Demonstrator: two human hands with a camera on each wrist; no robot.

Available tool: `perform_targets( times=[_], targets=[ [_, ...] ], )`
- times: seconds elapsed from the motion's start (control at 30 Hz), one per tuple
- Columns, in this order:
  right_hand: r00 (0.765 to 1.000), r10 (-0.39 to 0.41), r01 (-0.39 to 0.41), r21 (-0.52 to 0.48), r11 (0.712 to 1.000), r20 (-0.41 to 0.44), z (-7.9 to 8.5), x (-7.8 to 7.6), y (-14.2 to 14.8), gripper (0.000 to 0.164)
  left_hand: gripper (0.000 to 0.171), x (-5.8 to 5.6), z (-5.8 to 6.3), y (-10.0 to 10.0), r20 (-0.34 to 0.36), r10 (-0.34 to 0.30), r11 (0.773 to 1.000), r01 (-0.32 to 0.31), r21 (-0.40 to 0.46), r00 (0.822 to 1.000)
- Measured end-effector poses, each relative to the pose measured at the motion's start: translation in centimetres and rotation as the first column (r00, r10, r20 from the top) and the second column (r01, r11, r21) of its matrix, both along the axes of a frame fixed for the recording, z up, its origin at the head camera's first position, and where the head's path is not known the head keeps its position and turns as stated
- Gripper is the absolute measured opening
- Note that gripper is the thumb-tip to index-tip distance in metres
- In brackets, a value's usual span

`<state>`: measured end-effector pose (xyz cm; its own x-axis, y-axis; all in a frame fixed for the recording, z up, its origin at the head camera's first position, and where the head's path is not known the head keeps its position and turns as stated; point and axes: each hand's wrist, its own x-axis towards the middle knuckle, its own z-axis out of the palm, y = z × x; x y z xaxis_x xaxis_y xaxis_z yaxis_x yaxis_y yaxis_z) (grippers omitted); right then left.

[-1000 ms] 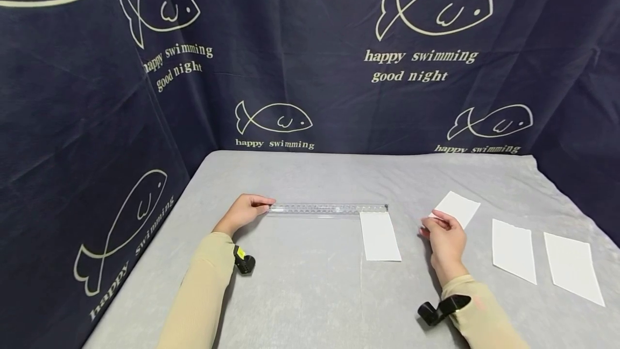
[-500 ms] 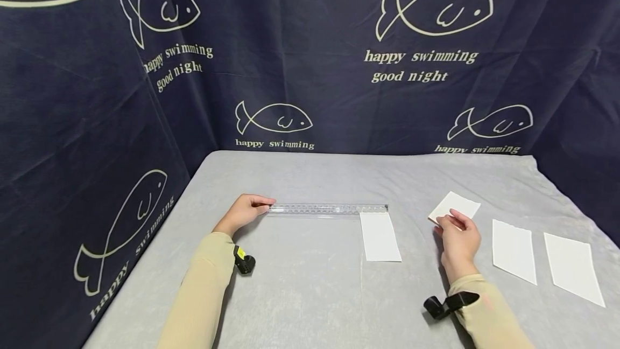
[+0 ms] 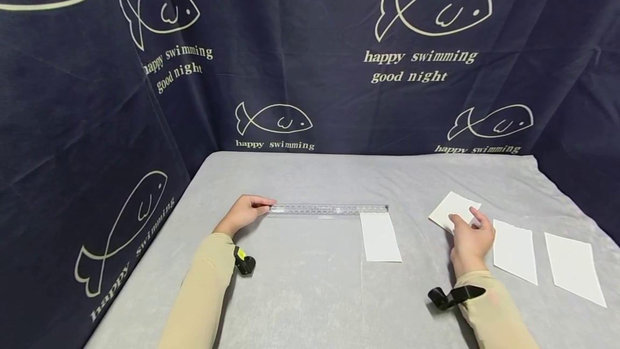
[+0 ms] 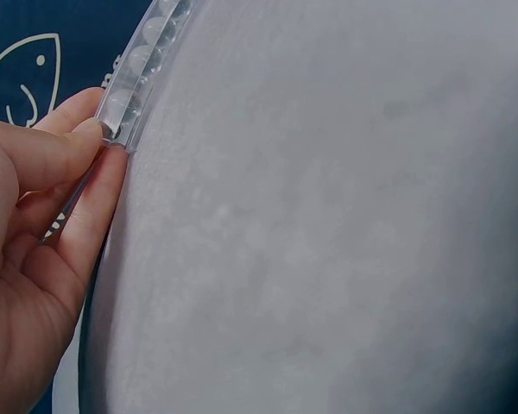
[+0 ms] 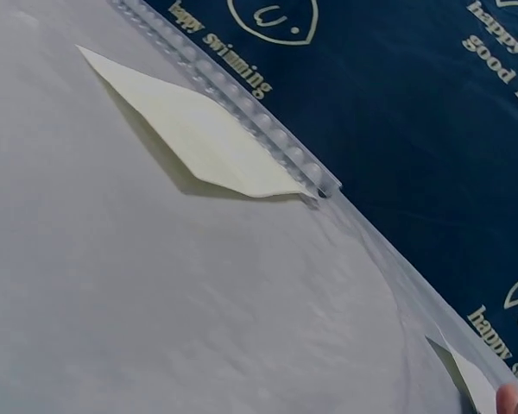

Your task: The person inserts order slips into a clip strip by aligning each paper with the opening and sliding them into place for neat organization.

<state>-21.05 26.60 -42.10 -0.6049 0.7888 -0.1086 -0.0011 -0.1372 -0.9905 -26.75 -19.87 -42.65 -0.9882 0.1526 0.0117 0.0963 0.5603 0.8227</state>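
Note:
My left hand (image 3: 244, 212) pinches the left end of a long clear plastic strip (image 3: 315, 209) between thumb and fingers. In the left wrist view, a row of clear round shapes (image 4: 141, 62) shows along it. A white card (image 3: 380, 238) lies against the strip's front edge near its right end; in the right wrist view that card (image 5: 198, 138) casts a shadow below itself. My right hand (image 3: 471, 241) is over the near right edge of a second white card (image 3: 448, 210), thumb and forefinger apart. Whether its fingertips touch that card, I cannot tell.
Two more white cards, one nearer (image 3: 514, 252) and one farther right (image 3: 575, 268), lie on the grey cloth-covered table (image 3: 300, 295). A dark blue curtain (image 3: 339, 26) with fish drawings hangs behind and at the sides.
My right hand has moved rightward across the second card's near edge, and its thumb and forefinger have spread. That card stays in place. My left hand and the strip have not moved.

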Motion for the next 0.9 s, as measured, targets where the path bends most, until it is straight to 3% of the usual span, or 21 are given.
perform_targets(
  times=[0.23, 0.6, 0.67, 0.77, 0.83, 0.9],
  targets=[
    [0.996, 0.068, -0.078, -0.165, 0.983, -0.064, 0.2, -0.2, 1.2, 0.063, 0.022, -0.1, -0.1, 0.1, -0.002, 0.0, 1.0, 0.0, 0.003, 1.0],
    [0.975, 0.223, -0.217, -0.194, 0.957, 0.01, 0.2, -0.9, 1.3, 0.064, 0.022, -0.1, -0.1, 0.0, -0.008, -0.011, 1.0, 0.011, 0.008, 1.0],
    [0.962, 0.263, -0.25, -0.136, 0.959, 0.081, 0.2, -1.0, 1.3, 0.065, 0.022, -0.2, -0.1, 0.0, -0.009, -0.013, 1.0, 0.013, 0.009, 1.0],
    [0.919, 0.322, -0.341, 0.046, 0.939, 0.225, 0.0, -1.0, 1.1, 0.064, 0.022, -0.2, -0.2, 0.0, -0.014, -0.015, 1.0, 0.016, 0.012, 1.0],
    [0.889, 0.331, -0.401, 0.188, 0.897, 0.317, -0.3, -1.0, 1.0, 0.062, 0.022, -0.2, -0.2, -0.1, -0.017, -0.016, 1.0, 0.016, 0.011, 1.0],
    [0.875, 0.316, -0.43, 0.291, 0.854, 0.366, -0.5, -1.1, 0.9, 0.059, 0.022, -0.1, -0.2, -0.1, -0.017, -0.015, 1.0, 0.015, 0.008, 1.0]
  ],
)
